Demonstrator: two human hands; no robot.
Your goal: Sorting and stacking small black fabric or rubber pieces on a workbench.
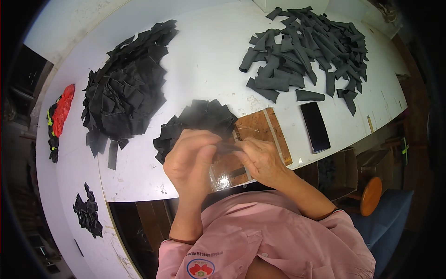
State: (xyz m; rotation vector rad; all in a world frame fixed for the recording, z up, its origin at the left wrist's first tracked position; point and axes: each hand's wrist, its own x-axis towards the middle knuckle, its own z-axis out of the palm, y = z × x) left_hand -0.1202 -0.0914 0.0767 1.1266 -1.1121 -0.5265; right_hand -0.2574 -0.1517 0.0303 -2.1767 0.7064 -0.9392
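Between my two hands a small dark piece of fabric [226,148] is stretched, partly hidden by my fingers. My left hand [189,158] is closed, its thumb and fingers pinching one end. At the other end my right hand [264,160] pinches the piece too. Below them lies a brown wooden board [265,124] with pale strips across it and a shiny covering near the table edge. A small heap of flat black fabric pieces [204,114] sits just beyond my left hand, beside the board.
A large heap of black pieces [125,88] lies at the left of the white table [204,51]. Dark grey folded pieces [302,51] are piled far right. A black phone [315,128] lies beside the board. Further left are a red plastic bag [63,111] and a small black bunch [87,214].
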